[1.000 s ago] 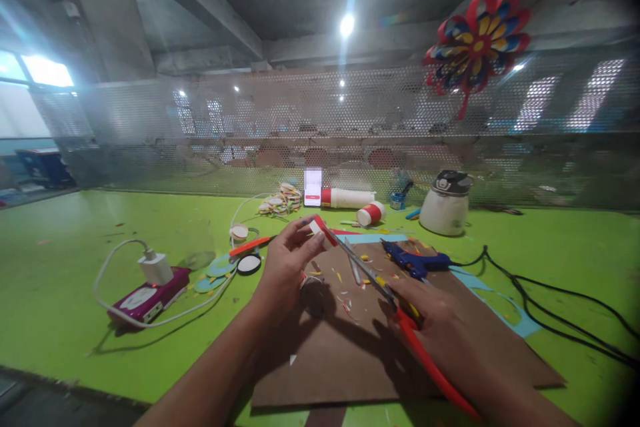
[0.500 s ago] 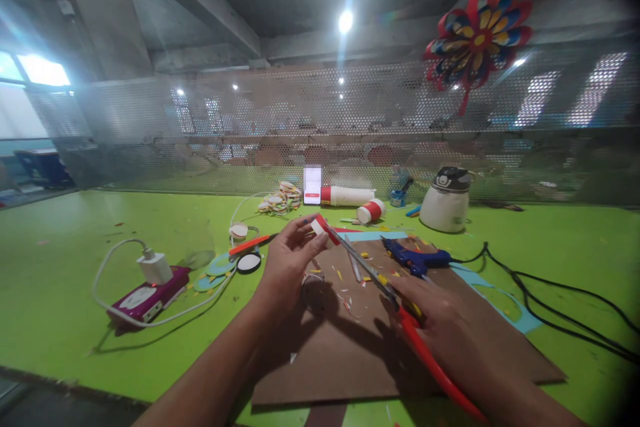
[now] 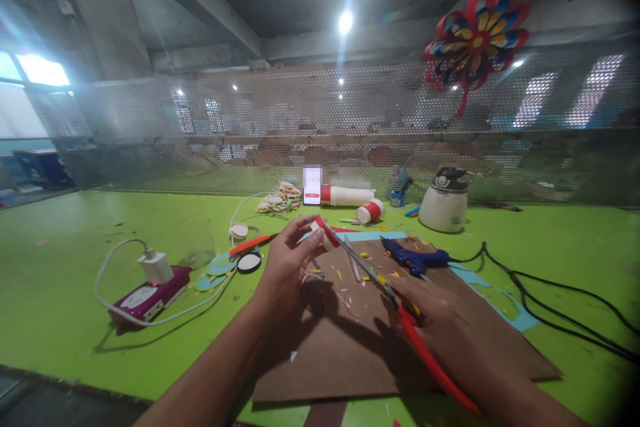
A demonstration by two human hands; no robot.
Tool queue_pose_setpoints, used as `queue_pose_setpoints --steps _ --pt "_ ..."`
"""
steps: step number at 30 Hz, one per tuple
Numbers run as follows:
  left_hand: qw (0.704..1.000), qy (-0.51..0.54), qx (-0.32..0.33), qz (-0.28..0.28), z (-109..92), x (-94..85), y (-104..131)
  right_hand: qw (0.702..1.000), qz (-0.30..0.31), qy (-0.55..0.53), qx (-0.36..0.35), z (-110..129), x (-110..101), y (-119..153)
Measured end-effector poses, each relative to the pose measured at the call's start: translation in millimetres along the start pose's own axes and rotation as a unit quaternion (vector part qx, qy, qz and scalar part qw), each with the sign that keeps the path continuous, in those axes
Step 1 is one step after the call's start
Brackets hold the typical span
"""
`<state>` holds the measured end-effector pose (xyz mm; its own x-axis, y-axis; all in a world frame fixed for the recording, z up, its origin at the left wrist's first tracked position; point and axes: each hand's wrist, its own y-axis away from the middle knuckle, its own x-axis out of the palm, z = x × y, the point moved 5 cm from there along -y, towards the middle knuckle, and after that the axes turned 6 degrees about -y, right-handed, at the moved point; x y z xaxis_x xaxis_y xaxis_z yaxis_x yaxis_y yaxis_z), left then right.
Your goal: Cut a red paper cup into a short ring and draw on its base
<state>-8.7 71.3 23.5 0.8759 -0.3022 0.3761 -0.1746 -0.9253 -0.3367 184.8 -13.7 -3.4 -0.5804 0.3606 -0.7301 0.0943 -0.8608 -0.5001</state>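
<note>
My left hand (image 3: 293, 253) pinches a small red and white piece (image 3: 325, 233) between thumb and fingers, above the far part of a brown board (image 3: 320, 373). Red-handled scissors (image 3: 430, 360) are held in my right hand (image 3: 435, 313), their blades pointing up and left. The blade tips meet the red edge of the piece. Under the hands, small white, red and yellow scraps lie on the board. A round clear object (image 3: 313, 292) stands on the board just below my left hand.
A blue glue gun (image 3: 415, 257) with a black cable lies at the right. Behind are a lit phone (image 3: 313, 185), paper cups (image 3: 371, 211) and a white container (image 3: 444, 203). To the left sit a purple power strip (image 3: 150, 297) with a charger and a black-rimmed disc (image 3: 249, 262).
The red and white piece has tilted and shifted slightly right in my left hand, and more of its red band shows by the blades. The scissors have moved very little.
</note>
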Motion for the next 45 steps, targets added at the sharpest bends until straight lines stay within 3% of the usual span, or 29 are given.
queue_pose_setpoints --steps 8,19,31,45 --pt "0.999 0.016 -0.018 0.022 -1.4 3.0 -0.2 1.000 0.025 0.014 0.000 3.5 -2.5 -4.2" --pt "1.000 0.014 -0.011 0.001 7.0 -2.1 -2.2 0.999 0.038 0.008 0.011 -7.8 3.4 0.5" --pt "1.000 0.022 -0.011 0.007 7.1 -2.1 -2.5 0.998 0.055 0.001 0.021 1.7 -0.9 -1.2" --pt "1.000 -0.022 0.003 0.016 4.3 0.1 -1.8 0.999 0.040 0.003 0.004 -1.1 -0.5 -2.9"
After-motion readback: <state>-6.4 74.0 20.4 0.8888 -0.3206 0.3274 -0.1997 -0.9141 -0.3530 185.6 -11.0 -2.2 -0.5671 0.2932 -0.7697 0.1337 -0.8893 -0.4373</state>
